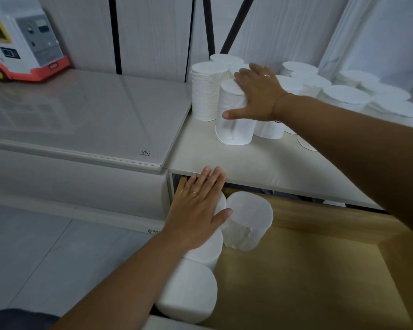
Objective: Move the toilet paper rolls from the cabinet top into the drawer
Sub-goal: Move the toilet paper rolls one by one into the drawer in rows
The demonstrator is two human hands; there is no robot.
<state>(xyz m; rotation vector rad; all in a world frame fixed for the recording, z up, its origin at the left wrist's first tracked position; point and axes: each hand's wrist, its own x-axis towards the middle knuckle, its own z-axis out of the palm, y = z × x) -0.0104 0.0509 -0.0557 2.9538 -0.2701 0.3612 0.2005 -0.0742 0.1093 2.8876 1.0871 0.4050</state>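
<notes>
Head view, looking down on a pale cream cabinet top with an open light-wood drawer pulled out below it. To the left, a glossy grey-white glass-topped surface carries a white and red toy vehicle. Many upright white toilet paper rolls crowd the cabinet top's far right. Four white rolls stand on end along the drawer's left side, among them the nearest roll and an inner roll. The right hand, fingers spread, wraps the front roll on the cabinet top. The left hand, open and flat, rests on rolls in the drawer.
</notes>
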